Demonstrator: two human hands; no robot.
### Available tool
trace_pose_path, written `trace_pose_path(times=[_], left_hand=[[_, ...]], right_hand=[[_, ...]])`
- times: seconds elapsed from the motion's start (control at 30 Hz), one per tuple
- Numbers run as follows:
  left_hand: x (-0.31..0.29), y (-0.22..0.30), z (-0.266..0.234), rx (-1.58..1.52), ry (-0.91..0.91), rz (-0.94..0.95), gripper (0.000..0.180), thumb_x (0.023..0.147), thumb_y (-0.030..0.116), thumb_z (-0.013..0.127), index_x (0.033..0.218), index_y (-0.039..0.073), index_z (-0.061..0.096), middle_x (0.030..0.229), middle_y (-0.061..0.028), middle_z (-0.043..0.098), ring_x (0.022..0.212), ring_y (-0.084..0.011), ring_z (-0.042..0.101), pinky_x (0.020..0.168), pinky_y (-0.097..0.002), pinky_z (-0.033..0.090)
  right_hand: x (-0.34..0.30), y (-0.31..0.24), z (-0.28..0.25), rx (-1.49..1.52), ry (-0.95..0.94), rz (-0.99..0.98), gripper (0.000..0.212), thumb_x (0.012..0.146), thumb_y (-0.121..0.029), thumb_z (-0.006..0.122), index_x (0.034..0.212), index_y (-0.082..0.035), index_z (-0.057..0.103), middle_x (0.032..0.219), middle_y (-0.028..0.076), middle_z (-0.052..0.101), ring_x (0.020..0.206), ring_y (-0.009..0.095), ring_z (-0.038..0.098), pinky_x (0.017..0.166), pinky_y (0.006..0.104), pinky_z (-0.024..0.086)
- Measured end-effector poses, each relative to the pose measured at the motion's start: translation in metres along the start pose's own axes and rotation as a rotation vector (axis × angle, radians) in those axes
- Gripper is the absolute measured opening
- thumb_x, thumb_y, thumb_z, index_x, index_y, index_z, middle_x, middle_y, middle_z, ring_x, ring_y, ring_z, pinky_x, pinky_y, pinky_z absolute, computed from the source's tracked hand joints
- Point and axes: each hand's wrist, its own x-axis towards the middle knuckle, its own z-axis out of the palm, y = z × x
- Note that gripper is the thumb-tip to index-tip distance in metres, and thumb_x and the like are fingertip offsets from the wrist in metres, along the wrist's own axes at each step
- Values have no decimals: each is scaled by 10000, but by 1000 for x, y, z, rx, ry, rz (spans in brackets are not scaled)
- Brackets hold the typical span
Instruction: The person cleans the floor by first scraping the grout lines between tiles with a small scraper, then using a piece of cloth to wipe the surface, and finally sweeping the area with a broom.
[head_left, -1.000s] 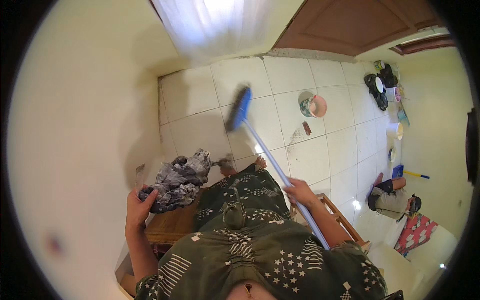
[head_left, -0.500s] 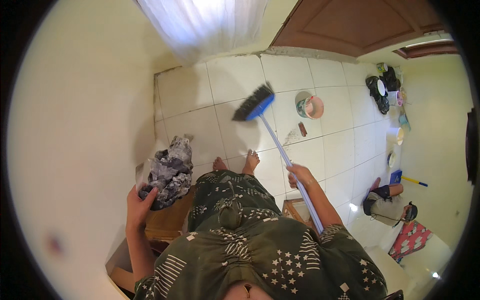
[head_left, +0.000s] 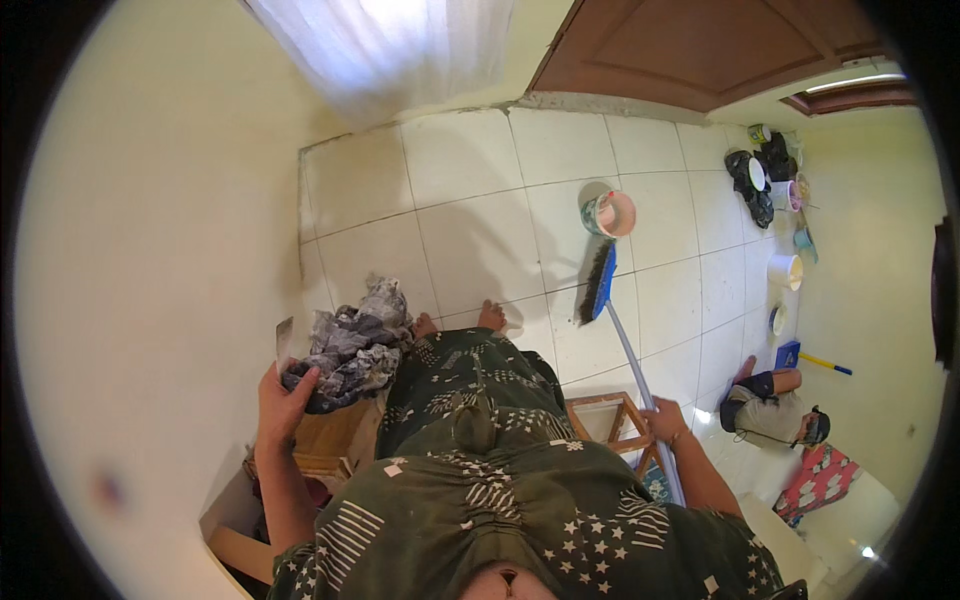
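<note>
In my left hand (head_left: 283,405), thumb and fingers are closed on a crumpled grey bundle (head_left: 352,347), toward the left edge of the floor (head_left: 680,300). My right hand (head_left: 665,420) has its fingers wrapped around a broom (head_left: 629,350) by its handle. The blue head lies well in from the floor's far edge, bristles facing left, near a small bucket (head_left: 592,216).

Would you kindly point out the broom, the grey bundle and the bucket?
Broom (head_left: 629,350): head view, middle of its handle.
Grey bundle (head_left: 357,352): head view, its crumpled middle.
Bucket (head_left: 595,216): head view, its outer side.
</note>
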Motion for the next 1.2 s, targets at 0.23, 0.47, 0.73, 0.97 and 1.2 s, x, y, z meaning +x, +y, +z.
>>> trace_pose_path(times=[0.23,0.47,0.73,0.97,1.2], left_hand=[[-15,46,7,69,-25,53,237,759,171,671,884,-4,572,744,-30,574,677,-95,508,627,-255,434],[-30,66,2,112,4,48,227,760,154,673,893,-1,576,724,-22,583,652,-90,509,612,-248,432],[-40,62,8,172,88,99,201,764,147,669,865,2,573,709,-20,580,641,-84,504,601,-241,428],[-47,63,8,41,76,47,230,771,156,661,887,-14,557,737,-25,571,674,-94,499,624,-253,428],[-48,85,4,64,100,82,251,755,166,681,873,-22,566,703,-35,576,647,-94,504,614,-257,437]], right_hand=[[-55,43,66,186,-184,-144,319,746,-185,581,1017,-15,595,916,240,605,850,345,598,748,408,464],[-9,29,50,-222,-137,-36,323,735,-263,571,947,-27,632,922,248,600,825,381,599,724,429,482],[-22,-7,-42,81,0,268,319,711,-153,564,941,69,569,776,214,615,743,344,598,704,395,475],[-30,-57,-2,39,-236,-239,338,744,-177,570,1008,33,556,790,218,593,701,292,599,660,365,472],[97,-100,37,-10,-349,-340,261,791,-140,589,1034,-43,590,573,24,485,450,114,452,404,276,375]])
